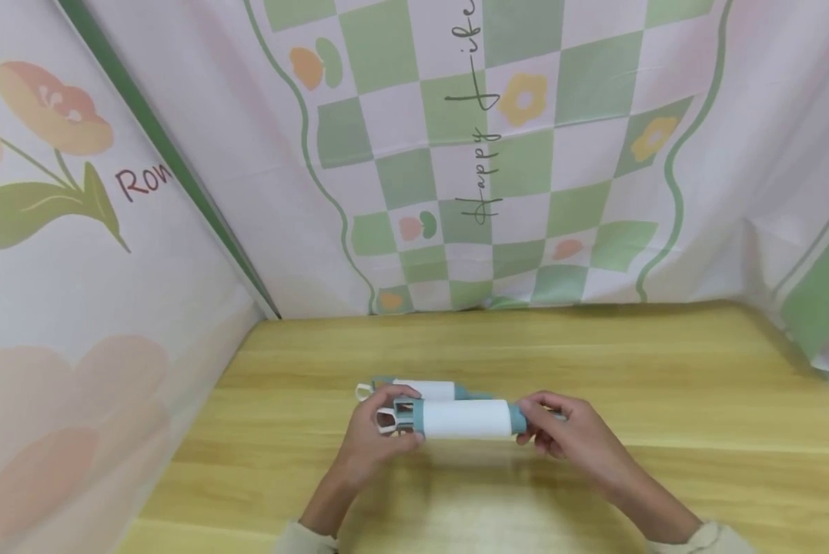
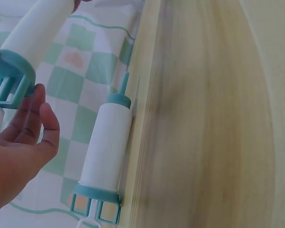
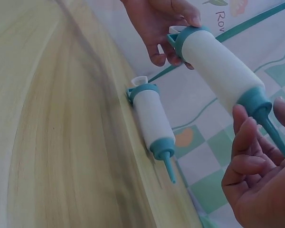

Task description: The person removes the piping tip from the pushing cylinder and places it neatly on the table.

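Syringe (image 1: pixel 466 418), white-bodied, held up between two hands. Head view: long axis nearly level, 9 to 3 o'clock; white handle (image 1: pixel 387 419) at 9, teal cap (image 1: pixel 518 419) at 3. Left hand (image 1: pixel 369 445) curled round the handle end, thumb at the 6 o'clock side of the teal collar (image 1: pixel 418 416), another finger toward 12. Right hand (image 1: pixel 569 431) pinches the cap end. Second syringe (image 1: pixel 424 389) on the table (image 1: pixel 234 431), at 12 o'clock from the held one and partly hidden by it; it also points to 3.

Left wrist view: held syringe at 10 o'clock in frame, body slanting up toward 1, far end running out at the top edge. Shows the left fingers bent beneath the collar. Second syringe seems clear of the held one, its nozzle (image 2: pixel 124 83) between 12 and 1.

Right wrist view: held syringe points between 4 and 5 o'clock. Its long teal nozzle, mostly hidden from the head camera, is plain here, passing between right thumb and fingers. Fingertips meet the cap's lower side; exact thumb contact, cannot tell. Second syringe points between 5 and 6.
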The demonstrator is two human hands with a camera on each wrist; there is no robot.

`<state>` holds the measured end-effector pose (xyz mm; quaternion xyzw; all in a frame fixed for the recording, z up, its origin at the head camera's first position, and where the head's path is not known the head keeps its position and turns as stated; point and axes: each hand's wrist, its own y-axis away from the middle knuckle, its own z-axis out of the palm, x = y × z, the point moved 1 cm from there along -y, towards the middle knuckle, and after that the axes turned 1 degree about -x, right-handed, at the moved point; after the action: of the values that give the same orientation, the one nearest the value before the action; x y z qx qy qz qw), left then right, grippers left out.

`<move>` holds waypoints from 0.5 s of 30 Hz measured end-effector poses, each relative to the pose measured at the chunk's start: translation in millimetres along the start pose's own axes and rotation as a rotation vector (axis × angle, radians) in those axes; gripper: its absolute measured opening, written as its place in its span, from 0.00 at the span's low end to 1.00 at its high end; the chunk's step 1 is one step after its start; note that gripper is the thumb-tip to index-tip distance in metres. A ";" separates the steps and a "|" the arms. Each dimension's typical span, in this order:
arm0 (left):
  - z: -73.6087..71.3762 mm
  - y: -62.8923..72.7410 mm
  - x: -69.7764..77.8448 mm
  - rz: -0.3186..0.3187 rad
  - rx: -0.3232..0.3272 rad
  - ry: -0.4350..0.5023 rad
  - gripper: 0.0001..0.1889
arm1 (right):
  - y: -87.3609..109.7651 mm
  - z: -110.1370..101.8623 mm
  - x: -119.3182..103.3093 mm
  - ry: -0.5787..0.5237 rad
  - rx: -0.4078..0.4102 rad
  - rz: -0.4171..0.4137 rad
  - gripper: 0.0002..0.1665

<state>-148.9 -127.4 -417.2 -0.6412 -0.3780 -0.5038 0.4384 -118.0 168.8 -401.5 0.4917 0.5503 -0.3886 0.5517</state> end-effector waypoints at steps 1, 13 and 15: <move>0.3 -0.3 0.1 0.006 -0.003 -0.004 0.26 | 0.1 0.4 0.0 -0.014 0.004 0.005 0.25; 5.8 -1.3 -0.8 0.033 0.005 -0.004 0.25 | 1.1 4.5 -2.1 -0.116 -0.030 -0.041 0.21; 6.5 -1.1 -0.2 0.025 0.008 -0.004 0.25 | 1.0 4.9 -0.7 -0.105 -0.035 -0.070 0.20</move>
<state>-147.9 -120.9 -417.9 -0.6452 -0.3728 -0.4955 0.4463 -116.0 164.2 -401.1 0.4414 0.5440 -0.4233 0.5744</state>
